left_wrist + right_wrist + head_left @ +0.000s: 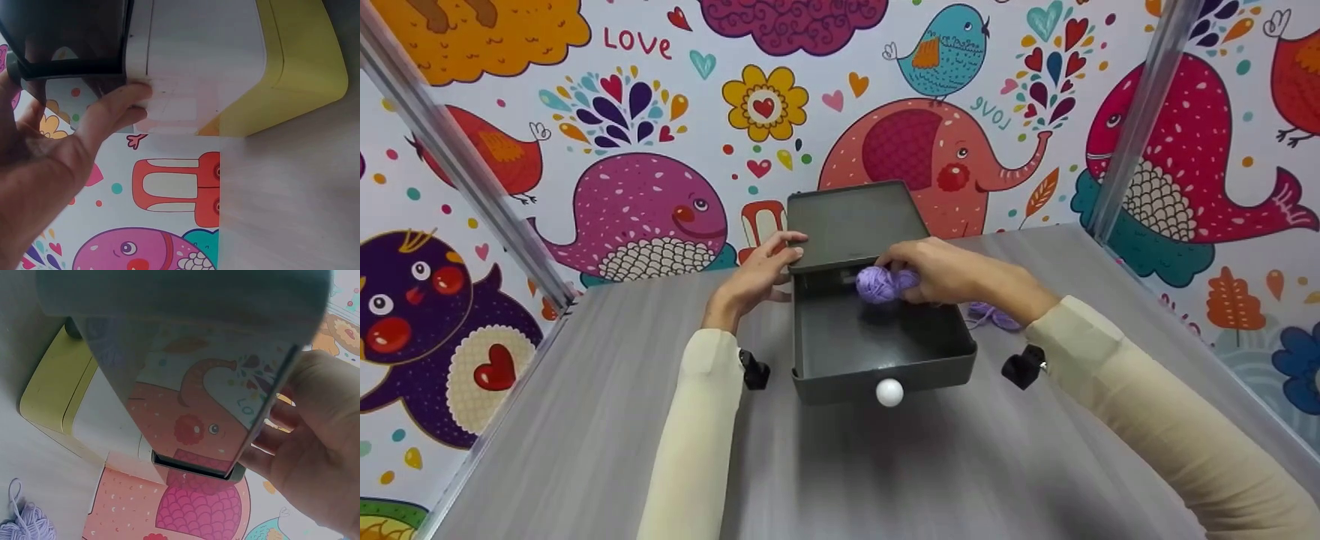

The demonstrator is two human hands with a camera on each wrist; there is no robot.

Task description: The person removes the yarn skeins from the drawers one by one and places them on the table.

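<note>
Nearest me, the right sleeve [1155, 420] slants inward, wrist angled over the drawer [840, 385]. I judge the drawer's pulling-out done; the purple yarn [877, 286] sits over its rear, pinched by the curled right hand [937, 271], not yet released. A second yarn [997, 316] lies outside on the worktop [585, 390]. The left hand [755, 277], fingers fairly straight, rests against the cabinet [855, 225], gripping nothing.

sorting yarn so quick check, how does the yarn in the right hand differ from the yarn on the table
The held yarn is pinched by the right hand at the open drawer, while the table yarn lies on the table beside it. The held yarn shows a rounded, wound ball; the table yarn has a loose loop sticking out. Both are light purple.
</note>
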